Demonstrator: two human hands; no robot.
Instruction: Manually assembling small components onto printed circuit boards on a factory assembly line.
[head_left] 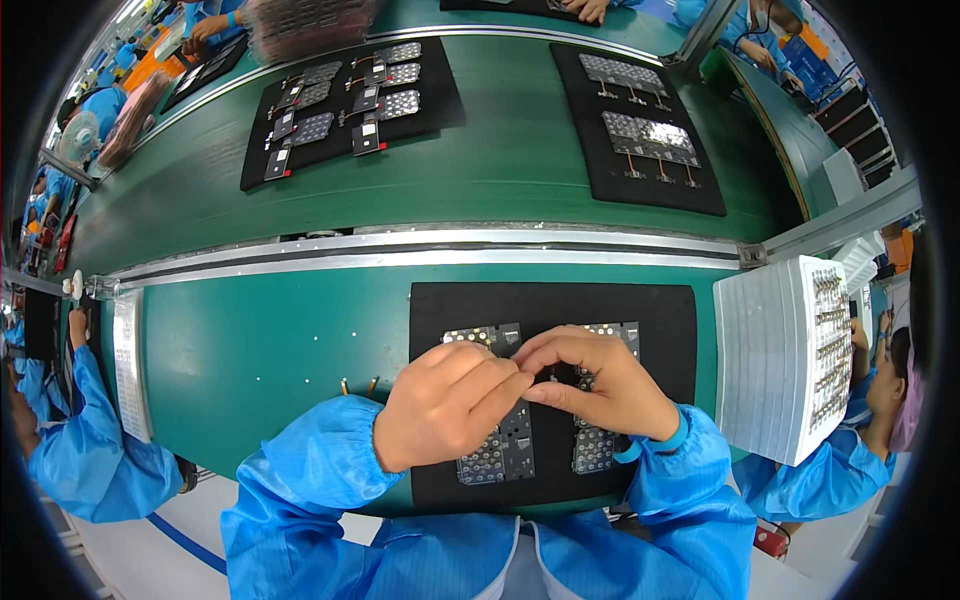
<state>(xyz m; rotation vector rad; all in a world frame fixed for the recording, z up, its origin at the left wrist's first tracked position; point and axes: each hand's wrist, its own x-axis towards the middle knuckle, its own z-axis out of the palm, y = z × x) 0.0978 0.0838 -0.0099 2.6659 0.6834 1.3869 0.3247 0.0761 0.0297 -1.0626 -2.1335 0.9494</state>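
My left hand (445, 408) and my right hand (605, 380) meet above a black mat (555, 300), fingertips pinched close together. Anything between the fingertips is too small or hidden to make out. Beneath my left hand lies a dark circuit board (517, 445) with rows of round metallic pads, partly covered by the hand. A second, similar circuit board (594, 450) lies under my right hand, its middle hidden. A blue band (678, 430) circles my right wrist. Beside my left wrist, two small gold-coloured strips (374, 385) lie at the mat's left side.
Beyond a metal rail (430, 258), a green conveyor (500, 130) carries black mats with board assemblies. White trays (765, 350) are stacked at right; another white tray (130, 365) stands left. Small white specks dot the green table (230, 330). Co-workers in blue sit on both sides.
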